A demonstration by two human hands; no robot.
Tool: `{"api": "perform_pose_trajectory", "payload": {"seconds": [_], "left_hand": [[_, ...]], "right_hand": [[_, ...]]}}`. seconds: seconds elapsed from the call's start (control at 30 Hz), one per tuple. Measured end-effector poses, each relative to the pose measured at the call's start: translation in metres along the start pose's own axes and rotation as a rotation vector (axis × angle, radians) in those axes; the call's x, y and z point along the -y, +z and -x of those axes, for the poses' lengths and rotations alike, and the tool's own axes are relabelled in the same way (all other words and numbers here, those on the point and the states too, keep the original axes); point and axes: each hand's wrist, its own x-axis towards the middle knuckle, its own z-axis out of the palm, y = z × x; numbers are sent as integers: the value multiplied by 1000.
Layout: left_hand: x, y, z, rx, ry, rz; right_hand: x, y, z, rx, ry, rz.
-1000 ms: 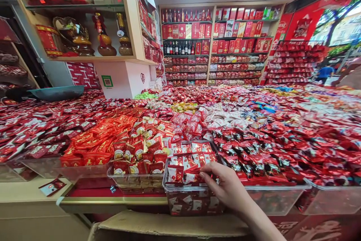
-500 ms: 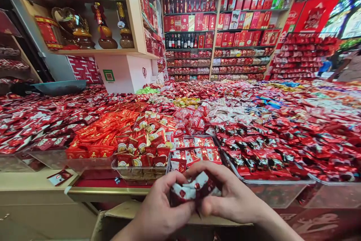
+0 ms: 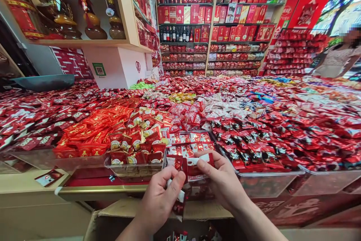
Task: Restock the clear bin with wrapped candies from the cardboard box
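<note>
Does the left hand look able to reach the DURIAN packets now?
Probably yes: the DURIAN packets are heaped above the rim of their open bin, just beyond the left hand, with nothing covering them. It grips a red-and-white packet, which may hamper picking.

above hands (image 3: 162,197): open air | low barriers: bin rim (image 3: 270,173), carton flap (image 3: 121,208) | upper left: cabinet (image 3: 121,8) overhangs packet heaps (image 3: 42,115)

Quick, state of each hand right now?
Left hand: closed, holding red-and-white wrapped candy.
Right hand: closed, thumb and fingers pinching a similar packet.
</note>
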Motion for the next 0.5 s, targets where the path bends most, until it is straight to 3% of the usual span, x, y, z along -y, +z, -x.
{"api": "perform_pose_trajectory", "payload": {"seconds": [0.17,0.33,0.5], "left_hand": [[1,5,6,-40,104,-245],[9,4,9,-3,210,-156],[8,9,9,-50,170,-42]], "right_hand": [[-3,-2,2,43,17,87],[-5,0,3,33,11,52],[-3,1,0,1,82,-54]]}}
